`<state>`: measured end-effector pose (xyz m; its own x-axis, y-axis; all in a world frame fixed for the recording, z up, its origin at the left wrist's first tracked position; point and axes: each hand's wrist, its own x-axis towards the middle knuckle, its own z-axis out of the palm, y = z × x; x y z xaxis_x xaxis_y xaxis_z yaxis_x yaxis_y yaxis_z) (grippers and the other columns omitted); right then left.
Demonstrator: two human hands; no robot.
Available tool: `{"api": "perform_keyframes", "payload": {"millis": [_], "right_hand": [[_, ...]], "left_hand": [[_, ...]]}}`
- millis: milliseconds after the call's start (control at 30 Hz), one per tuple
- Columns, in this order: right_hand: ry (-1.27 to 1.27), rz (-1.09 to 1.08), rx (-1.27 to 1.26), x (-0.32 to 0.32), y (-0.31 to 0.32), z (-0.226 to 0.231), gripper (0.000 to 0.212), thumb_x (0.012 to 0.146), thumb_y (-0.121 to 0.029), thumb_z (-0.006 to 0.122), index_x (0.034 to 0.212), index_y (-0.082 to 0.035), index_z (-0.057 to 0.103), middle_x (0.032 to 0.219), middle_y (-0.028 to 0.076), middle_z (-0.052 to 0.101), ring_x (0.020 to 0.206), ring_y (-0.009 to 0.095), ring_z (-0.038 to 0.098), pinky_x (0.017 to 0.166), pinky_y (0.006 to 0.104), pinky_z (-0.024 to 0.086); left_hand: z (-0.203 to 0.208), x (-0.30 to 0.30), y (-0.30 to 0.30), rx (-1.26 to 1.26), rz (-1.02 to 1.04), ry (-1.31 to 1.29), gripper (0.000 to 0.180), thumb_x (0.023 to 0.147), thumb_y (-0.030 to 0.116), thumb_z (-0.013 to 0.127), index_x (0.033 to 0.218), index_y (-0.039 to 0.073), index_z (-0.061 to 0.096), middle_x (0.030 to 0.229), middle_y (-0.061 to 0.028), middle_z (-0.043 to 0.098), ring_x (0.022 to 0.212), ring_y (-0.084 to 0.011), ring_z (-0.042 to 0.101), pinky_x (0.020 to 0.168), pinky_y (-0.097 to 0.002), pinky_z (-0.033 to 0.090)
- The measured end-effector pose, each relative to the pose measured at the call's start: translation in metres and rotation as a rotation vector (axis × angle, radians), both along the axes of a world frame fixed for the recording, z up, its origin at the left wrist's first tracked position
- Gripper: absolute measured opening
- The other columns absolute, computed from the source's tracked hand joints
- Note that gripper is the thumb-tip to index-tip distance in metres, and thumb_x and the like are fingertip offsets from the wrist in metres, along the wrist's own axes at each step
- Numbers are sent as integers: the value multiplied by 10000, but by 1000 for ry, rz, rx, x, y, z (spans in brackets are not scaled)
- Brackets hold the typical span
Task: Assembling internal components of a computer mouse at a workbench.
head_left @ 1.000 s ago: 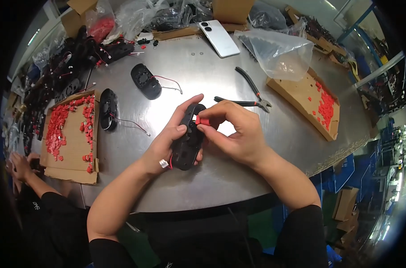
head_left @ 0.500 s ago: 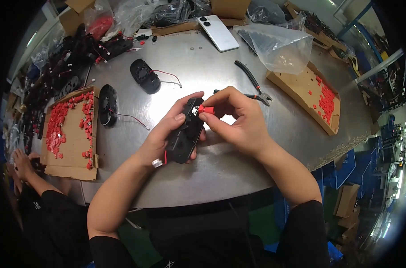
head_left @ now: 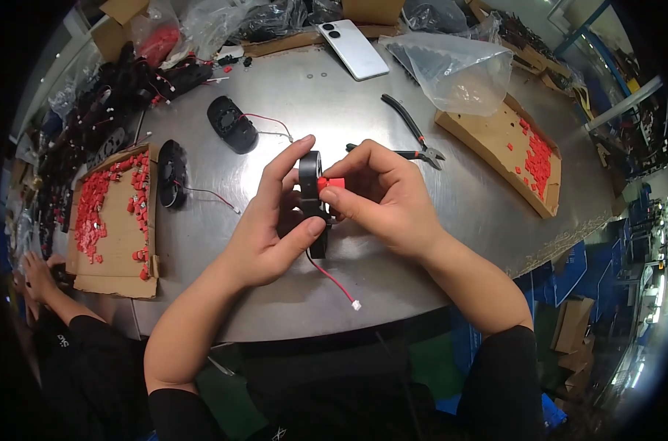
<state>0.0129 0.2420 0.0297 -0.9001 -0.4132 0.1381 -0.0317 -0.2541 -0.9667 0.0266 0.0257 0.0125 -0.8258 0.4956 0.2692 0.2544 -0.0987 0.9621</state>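
My left hand (head_left: 264,246) grips a black oval plastic housing (head_left: 309,173) by its edges, with fingers behind and thumb on the near side. The housing stands on edge, so its face is mostly turned away from view. From its lower end hangs a red and black wire (head_left: 335,281) that ends in a small white plug (head_left: 356,305). Between thumb and forefinger, my right hand (head_left: 396,195) pinches a small red plastic piece (head_left: 336,184) against the housing's right side. How the piece sits in the housing is hidden.
Two similar wired housings (head_left: 232,125) lie beyond my left hand. Cardboard trays of red pieces stand left (head_left: 120,275) and right (head_left: 488,147). Black-handled cutters (head_left: 431,156), a white phone (head_left: 354,51) and a clear bag (head_left: 459,77) lie farther back. Another person's hand (head_left: 40,275) is far left.
My left hand has turned the housing from face-up onto its edge. Its wire and plug have swung from the left side to the lower right. The red piece stays in my right fingers.
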Motion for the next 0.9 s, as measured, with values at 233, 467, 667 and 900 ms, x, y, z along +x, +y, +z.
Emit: {"api": "perform_keyframes", "payload": {"millis": [233,467,667,900], "right_hand": [[48,-1,35,5,5,-6,226,936,-1,779,1108,3,633,973,51,727,883,97,697,782,264,560],[197,-72,58,-8,3,-15,200,924,17,780,1101,3,687,1058,58,692,976,103,670,826,260,558],[112,-76,242,-13,6,-3,156,963,-38,749,1109,7,720,1024,18,663,948,64,627,802,220,514],[-192,130,141,-25,14,-6,235,971,-89,723,1175,15,670,946,28,692,807,67,642,699,232,506]], "left_hand": [[3,3,3,-4,-11,88,860,986,126,654,1687,96,155,1347,-152,595,1070,-188,653,880,-308,547],[3,-2,-1,-267,179,366,849,941,124,678,1677,63,260,1225,-156,643,933,-196,646,775,-294,543],[12,-4,-4,-307,273,141,966,918,195,729,1698,92,170,1152,-156,684,774,-198,633,707,-295,530],[18,-11,-16,-472,349,390,641,828,203,816,1374,67,508,1129,-168,708,889,-308,700,762,-371,556]]}}
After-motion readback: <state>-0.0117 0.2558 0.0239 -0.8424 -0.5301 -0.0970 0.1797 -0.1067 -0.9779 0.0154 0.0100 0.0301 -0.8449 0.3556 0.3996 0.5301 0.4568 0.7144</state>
